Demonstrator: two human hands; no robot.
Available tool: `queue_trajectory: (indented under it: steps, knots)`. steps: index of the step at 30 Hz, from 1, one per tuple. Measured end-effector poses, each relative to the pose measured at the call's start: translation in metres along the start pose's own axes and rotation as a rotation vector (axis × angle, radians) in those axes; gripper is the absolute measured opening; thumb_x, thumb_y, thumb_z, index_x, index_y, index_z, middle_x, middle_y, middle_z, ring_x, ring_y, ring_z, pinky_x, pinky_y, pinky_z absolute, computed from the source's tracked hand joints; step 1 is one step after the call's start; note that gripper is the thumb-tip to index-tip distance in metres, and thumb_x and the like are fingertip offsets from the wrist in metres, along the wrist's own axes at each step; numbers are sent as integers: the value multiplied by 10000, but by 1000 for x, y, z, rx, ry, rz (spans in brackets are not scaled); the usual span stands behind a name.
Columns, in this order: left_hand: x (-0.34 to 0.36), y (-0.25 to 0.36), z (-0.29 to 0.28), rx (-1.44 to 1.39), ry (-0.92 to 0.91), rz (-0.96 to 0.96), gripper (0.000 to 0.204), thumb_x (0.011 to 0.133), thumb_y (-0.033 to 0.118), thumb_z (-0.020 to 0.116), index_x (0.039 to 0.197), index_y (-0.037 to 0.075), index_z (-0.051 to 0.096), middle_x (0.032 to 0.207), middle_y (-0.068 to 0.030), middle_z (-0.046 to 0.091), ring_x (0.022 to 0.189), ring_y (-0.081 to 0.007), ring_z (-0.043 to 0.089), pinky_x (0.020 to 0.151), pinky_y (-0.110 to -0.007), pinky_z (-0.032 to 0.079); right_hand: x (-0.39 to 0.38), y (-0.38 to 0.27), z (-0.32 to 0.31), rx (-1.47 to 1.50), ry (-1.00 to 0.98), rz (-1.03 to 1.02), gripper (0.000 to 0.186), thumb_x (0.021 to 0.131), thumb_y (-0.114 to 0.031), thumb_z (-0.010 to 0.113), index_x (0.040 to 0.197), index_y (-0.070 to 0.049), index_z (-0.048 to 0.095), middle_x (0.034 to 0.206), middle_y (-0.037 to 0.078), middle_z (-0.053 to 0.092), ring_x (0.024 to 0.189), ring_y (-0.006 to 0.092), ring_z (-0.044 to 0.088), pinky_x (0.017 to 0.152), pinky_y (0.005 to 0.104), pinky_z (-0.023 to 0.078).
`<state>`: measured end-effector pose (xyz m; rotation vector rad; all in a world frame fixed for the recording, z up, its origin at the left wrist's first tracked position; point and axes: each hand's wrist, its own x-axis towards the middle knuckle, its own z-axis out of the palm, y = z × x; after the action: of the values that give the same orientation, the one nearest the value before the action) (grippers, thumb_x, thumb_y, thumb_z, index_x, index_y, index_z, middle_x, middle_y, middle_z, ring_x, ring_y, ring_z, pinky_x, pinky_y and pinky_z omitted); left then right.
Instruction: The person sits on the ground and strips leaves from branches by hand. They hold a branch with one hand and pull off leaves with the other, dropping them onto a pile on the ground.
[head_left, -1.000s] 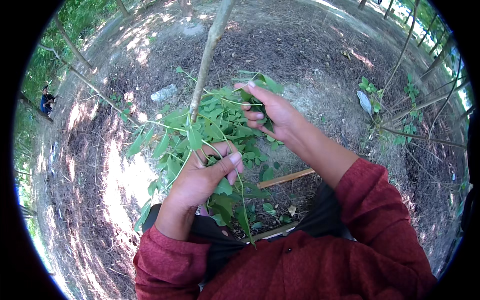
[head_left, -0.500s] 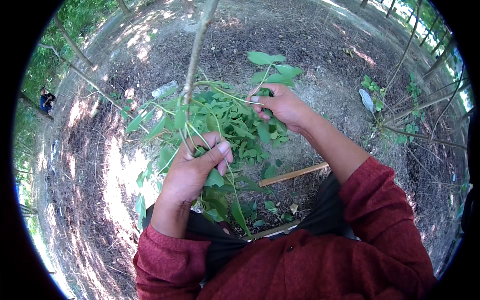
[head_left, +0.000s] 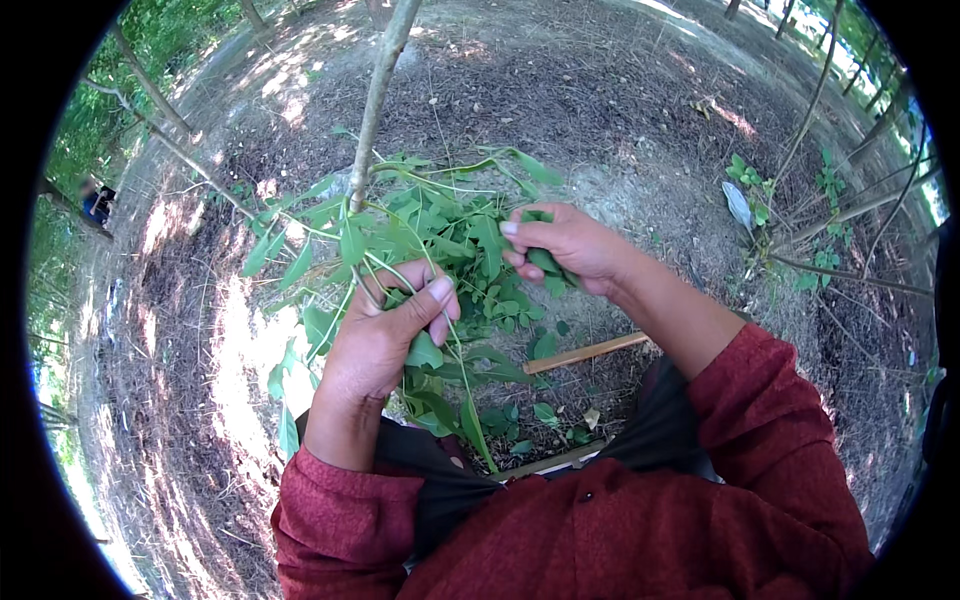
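Leafy branch (head_left: 352, 243) has a bare grey-brown stem (head_left: 375, 120) and slender green shoots (head_left: 322, 232).

The branch (head_left: 377, 100) runs past the top edge, the left hand (head_left: 385, 325) hides gripped stems (head_left: 389, 266), and a distant person (head_left: 97, 204) blurs.

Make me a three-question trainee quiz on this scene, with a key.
1. What does the right hand hold?
a) a knife
b) leaves
c) a bottle
2. True or false: the left hand is empty.
3. Fill in: both sleeves are dark ____.

Key: 1. b; 2. false, it holds stems; 3. red.
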<state>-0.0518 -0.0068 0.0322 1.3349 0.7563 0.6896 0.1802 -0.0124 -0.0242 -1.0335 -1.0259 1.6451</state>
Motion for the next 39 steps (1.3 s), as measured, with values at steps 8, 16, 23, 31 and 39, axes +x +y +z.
queue_trajectory:
  steps: [8,16,23,31,39]
  knots:
    - [-3,-4,9,109,-210,-103,238,922,153,545,723,36,604,636,16,525,570,-60,451,569,-210,353,4,5,26,211,5,5,186,909,-121,520,1043,-14,594,780,57,576,583,95,493,533,233,410]
    - [0,-16,11,120,-231,-9,167,902,116,572,780,11,613,707,-6,578,570,-68,495,555,-204,398,3,4,37,340,-109,5,183,910,-145,537,1042,-32,592,723,-3,508,565,82,456,539,232,412]
    - [-2,-3,10,143,-195,-84,218,927,124,528,746,27,603,618,14,524,587,-67,471,606,-217,382,1,-1,32,253,-52,-13,140,900,-147,548,921,-17,597,699,-5,513,565,93,466,532,237,410]
    - [0,-9,7,178,-213,-91,228,928,152,536,745,32,601,609,7,518,580,-69,445,579,-223,352,6,0,23,-123,206,-112,128,877,-109,534,826,-11,598,642,3,504,565,84,459,521,240,382]
    - [13,-42,6,226,-119,-246,197,912,145,572,752,32,594,638,-4,548,552,-59,459,521,-200,362,31,20,-29,-292,300,111,126,787,-70,552,755,16,639,630,73,579,542,152,518,481,320,397]
